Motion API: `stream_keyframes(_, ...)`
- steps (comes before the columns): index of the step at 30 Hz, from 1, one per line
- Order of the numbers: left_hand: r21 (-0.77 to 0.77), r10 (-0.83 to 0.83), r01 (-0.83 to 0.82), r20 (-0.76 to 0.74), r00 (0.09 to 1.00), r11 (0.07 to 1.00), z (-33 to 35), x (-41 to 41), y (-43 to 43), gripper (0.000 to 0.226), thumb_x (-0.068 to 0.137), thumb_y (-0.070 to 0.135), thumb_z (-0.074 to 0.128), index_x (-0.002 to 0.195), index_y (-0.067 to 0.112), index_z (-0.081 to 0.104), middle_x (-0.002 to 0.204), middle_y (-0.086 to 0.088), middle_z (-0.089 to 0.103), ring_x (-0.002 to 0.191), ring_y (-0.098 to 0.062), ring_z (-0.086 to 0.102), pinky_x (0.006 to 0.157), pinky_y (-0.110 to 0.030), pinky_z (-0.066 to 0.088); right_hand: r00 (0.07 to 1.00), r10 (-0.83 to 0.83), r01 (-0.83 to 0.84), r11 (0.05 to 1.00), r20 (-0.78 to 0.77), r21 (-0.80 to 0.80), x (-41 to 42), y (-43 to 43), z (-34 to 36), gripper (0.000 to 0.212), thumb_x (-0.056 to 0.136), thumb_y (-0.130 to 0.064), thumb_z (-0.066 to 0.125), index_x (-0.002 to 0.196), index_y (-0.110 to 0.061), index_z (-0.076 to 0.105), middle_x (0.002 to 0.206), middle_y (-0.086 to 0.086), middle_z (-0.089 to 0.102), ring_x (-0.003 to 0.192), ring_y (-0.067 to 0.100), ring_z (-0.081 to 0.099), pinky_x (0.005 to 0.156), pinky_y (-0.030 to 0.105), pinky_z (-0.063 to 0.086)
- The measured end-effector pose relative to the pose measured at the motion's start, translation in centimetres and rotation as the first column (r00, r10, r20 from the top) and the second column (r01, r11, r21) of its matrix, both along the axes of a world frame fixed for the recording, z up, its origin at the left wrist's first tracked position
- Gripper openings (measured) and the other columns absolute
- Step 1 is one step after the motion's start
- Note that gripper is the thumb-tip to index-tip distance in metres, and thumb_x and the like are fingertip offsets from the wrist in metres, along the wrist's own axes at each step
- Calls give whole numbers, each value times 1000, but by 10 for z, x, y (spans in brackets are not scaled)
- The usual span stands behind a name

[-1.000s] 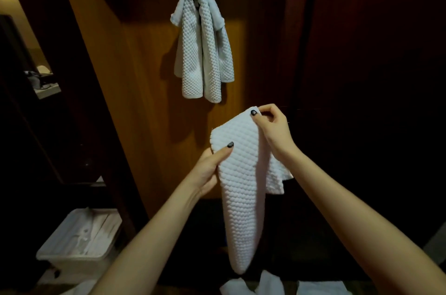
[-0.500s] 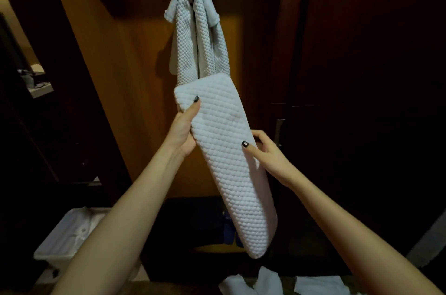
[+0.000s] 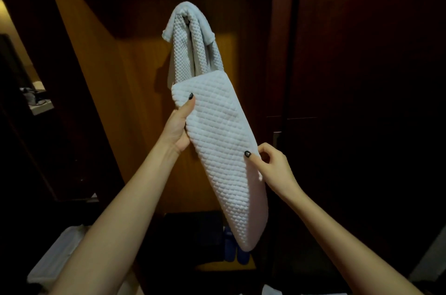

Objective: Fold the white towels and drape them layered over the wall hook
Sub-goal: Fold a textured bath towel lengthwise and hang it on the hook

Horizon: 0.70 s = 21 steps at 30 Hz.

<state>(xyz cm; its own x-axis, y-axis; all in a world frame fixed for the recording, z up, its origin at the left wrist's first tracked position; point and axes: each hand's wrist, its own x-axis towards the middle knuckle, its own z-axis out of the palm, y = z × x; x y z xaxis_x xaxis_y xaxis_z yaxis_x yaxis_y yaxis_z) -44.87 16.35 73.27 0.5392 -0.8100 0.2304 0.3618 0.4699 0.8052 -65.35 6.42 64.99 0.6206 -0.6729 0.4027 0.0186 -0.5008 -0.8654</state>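
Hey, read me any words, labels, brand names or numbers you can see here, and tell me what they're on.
None can be read.
The folded towel and the hung towel show only weave, no tag.
The shelf clutter at left and the blue things below are too dark and blurred.

A hanging towel (image 3: 193, 44) covers the hook on a lit wood panel (image 3: 135, 106), bulging out from the wall at its top. Bare panel lies open to the left of it and above it. Close on its right stands a tall dark door (image 3: 362, 77), narrowing the room on that side. A folded towel (image 3: 222, 150) slants across the front of the hanging towel's lower ends and blocks a straight reach to them. The left hand (image 3: 177, 126) grips its upper left edge and the right hand (image 3: 272, 167) pinches its right edge. Low down, blue objects (image 3: 231, 246) stand at the panel's foot and a white bin (image 3: 53, 263) sits at lower left.
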Motion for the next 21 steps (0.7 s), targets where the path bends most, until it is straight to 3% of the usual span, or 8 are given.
stream_keyframes(3, -15, -19, 20, 41, 999, 1000, 13, 0, -1, 39, 99, 17, 52, 136, 4, 50, 131, -18, 60, 121, -32, 58, 94, -48, 53, 990, 122, -125, 992, 71, 31, -4, 5, 9, 15, 95, -28, 62, 92, -13, 63, 93, 1, 69, 89, 18, 68, 80, 41, 58)
stream_keyframes(6, -30, -25, 26, 47, 999, 999, 23, -3, -3, 43, 99, 17, 53, 139, 3, 47, 133, -18, 59, 122, -32, 58, 91, -47, 55, 965, 213, -221, 975, 154, 37, -4, 6, 17, 10, 98, -19, 58, 105, -14, 64, 101, 1, 71, 97, 16, 69, 86, 34, 57)
stream_keyframes(10, -49, -39, 40, 18, 999, 998, 25, -7, -5, 38, 97, 16, 55, 132, 4, 53, 129, -18, 61, 119, -32, 60, 86, -45, 57, 956, 21, -24, 1000, 293, 9, -3, 8, 18, 23, 95, -9, 62, 112, -22, 56, 90, -6, 70, 87, 10, 68, 80, 27, 56)
stream_keyframes(12, -54, -39, 39, 2, 999, 998, 23, -7, -5, 39, 95, 17, 57, 131, 4, 54, 127, -18, 62, 118, -32, 61, 86, -45, 57, 962, 4, 7, 999, 272, -42, -2, 7, 19, 13, 94, -10, 61, 101, -22, 62, 89, -9, 69, 86, 8, 66, 78, 24, 53)
stream_keyframes(14, -57, -31, 31, 2, 1000, 998, 23, -7, -5, 44, 91, 20, 60, 132, 3, 53, 129, -18, 61, 119, -32, 60, 90, -46, 56, 977, 18, -23, 999, 212, 22, -2, 6, 21, 3, 94, -16, 63, 94, -16, 66, 88, -1, 70, 87, 15, 68, 78, 31, 54)
stream_keyframes(16, -55, -29, 29, 6, 1000, 998, 22, -7, -6, 44, 91, 20, 60, 131, 3, 53, 130, -19, 60, 120, -32, 59, 92, -47, 55, 987, 26, -40, 995, 159, 87, -2, 5, 23, 12, 91, -23, 69, 88, -12, 66, 83, 7, 69, 81, 19, 66, 75, 33, 52)
stream_keyframes(19, -41, -26, 27, 18, 999, 999, 21, -6, -7, 38, 96, 18, 55, 131, 3, 54, 131, -19, 60, 121, -32, 59, 96, -48, 52, 993, 49, -51, 999, 108, 18, -5, 5, 23, 23, 88, -24, 71, 76, -9, 58, 73, 1, 58, 70, 12, 54, 69, 31, 45)
stream_keyframes(21, -43, -16, 17, 31, 999, 999, 20, -6, -8, 37, 98, 17, 54, 132, 3, 53, 131, -19, 60, 121, -32, 59, 96, -48, 52, 998, 64, -63, 997, 3, -48, -4, 6, 23, 23, 88, -24, 71, 82, -4, 61, 82, 8, 60, 75, 22, 55, 71, 36, 46)
